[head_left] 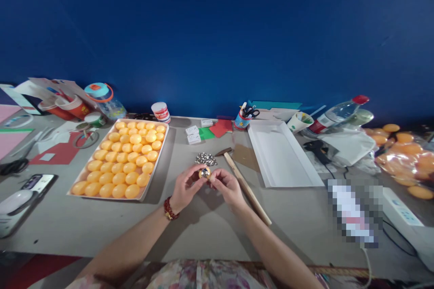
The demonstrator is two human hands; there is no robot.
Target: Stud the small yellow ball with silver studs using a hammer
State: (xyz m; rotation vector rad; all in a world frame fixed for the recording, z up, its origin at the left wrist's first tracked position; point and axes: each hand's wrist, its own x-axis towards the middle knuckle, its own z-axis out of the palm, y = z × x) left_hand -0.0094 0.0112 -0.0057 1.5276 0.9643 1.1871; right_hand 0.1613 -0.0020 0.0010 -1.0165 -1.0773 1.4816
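Note:
My left hand and my right hand meet over the grey table, both pinching a small orange ball that has a shiny piece on its top. A red bead bracelet sits on my left wrist. Just beyond the ball lies a small heap of silver bits. A white tray filled with several orange balls stands to the left of my hands. A wooden-handled hammer lies right beside my right hand.
An empty white tray lies at the right, with a glue gun, a bottle and a bag of orange balls beyond it. Cups, paper, scissors and a phone crowd the left side.

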